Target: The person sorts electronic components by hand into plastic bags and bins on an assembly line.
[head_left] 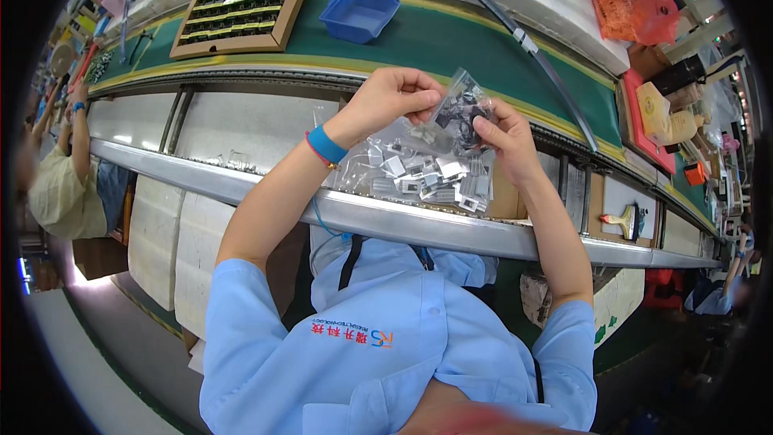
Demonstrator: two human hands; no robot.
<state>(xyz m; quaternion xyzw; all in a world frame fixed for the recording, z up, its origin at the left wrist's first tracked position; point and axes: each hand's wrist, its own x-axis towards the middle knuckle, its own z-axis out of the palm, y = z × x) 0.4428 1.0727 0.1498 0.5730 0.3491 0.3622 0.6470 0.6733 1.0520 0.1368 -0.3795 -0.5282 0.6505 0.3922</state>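
Observation:
Between my two hands, above the near edge of the line, is a small clear plastic bag (460, 117) with dark parts inside. My left hand (400, 99) pinches the bag's upper left edge, thumb against fingers. On the other side my right hand (509, 135) grips the bag, its thumb pressed over the dark contents. What exactly the parts are is too small to tell. Just below my hands lies a larger clear bag of silver-white metal pieces (427, 173), several of them block-shaped with openings.
A green conveyor belt (451, 56) runs across, carrying a blue plastic bin (359, 14) and a cardboard tray (241, 8) of dark parts in rows. A dark strip (515, 32) crosses it. At right are a brush (625, 221) and an orange bag (636, 12). Another person (68, 185) works at far left.

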